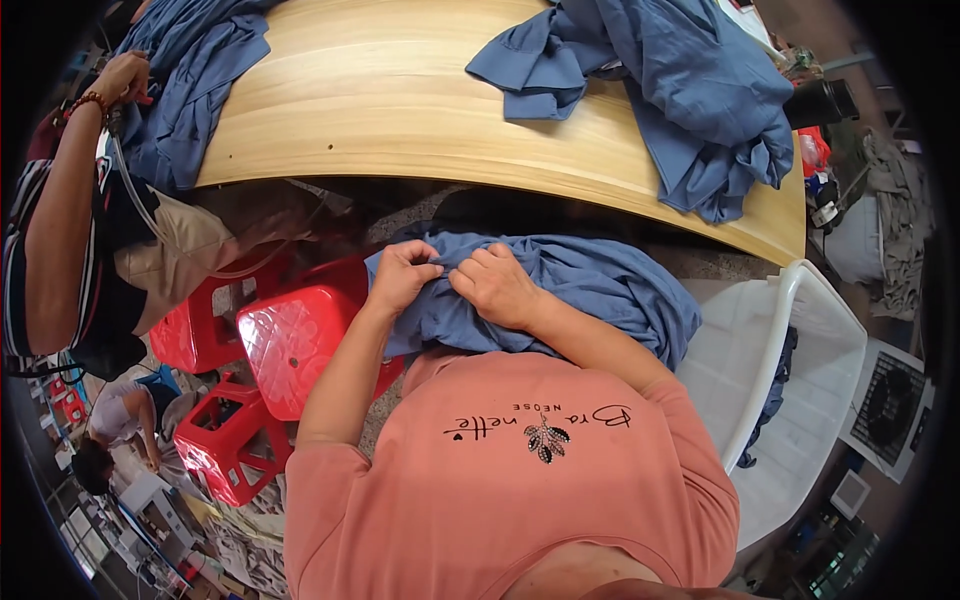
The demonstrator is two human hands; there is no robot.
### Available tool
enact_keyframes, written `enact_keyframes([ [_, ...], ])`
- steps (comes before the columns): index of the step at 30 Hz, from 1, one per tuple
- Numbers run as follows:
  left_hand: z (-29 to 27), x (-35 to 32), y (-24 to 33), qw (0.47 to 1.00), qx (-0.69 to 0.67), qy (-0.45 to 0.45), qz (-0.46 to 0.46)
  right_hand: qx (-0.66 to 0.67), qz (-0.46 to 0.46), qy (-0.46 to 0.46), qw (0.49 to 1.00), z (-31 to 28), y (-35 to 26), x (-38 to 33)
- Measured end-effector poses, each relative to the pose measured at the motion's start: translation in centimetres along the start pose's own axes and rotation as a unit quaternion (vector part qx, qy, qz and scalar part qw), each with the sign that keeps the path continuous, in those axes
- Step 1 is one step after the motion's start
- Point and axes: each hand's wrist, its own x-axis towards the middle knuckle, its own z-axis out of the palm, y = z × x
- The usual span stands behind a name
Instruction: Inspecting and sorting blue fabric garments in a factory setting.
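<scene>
A person in a salmon-pink short-sleeved top bends over a bunched blue cotton garment (560,290) heaped on the lap, just below the near edge of a pale wooden worktable (400,90). Both hands meet on the cloth's left end: the left hand (400,275) curls its fingers (425,268) tight around a small fold, and the right hand (495,285) pinches the same ridge of fabric from the other side, the two sets of fingertips almost touching. The garment lies directly under the fingers and runs away to the person's right, its long axis roughly level with the table edge, so most of its bulk trails beyond the right hand, which is the nearer to it. More blue garments (680,90) lie piled on the table beyond the fingers. To the left of the fingers stand red plastic stools (290,350), where another worker's hand (120,78) grips blue cloth. A white plastic chair (800,380) stands to the right.
</scene>
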Motion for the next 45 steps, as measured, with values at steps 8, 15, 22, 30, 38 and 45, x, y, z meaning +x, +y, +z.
enact_keyframes([
  [8, -0.2, 0.4, -0.7, 0.995, -0.075, -0.036, -0.060, 0.002, 0.043, 0.045, 0.998, 0.1, 0.0, 0.3],
  [15, 0.1, 0.1, -0.1, 0.988, -0.113, -0.056, -0.089, 0.003, -0.056, 0.115, 0.992, -0.9, -0.1, 0.1],
  [22, 0.8, 0.1, 0.0, 0.985, -0.134, -0.069, -0.087, -0.011, -0.040, 0.078, 0.996, -0.2, -0.2, -0.2],
  [30, 0.6, 0.0, 0.4, 0.985, -0.104, -0.094, -0.096, 0.005, -0.053, 0.216, 0.975, -0.4, -0.3, 0.2],
  [38, -0.1, -0.1, 0.1, 0.974, -0.151, -0.125, -0.116, 0.012, -0.070, 0.195, 0.978, -0.2, -0.3, 0.3],
  [45, 0.0, -0.1, 0.0, 0.974, -0.149, -0.125, -0.118, 0.009, -0.071, 0.205, 0.976, 0.1, -0.3, 0.1],
])
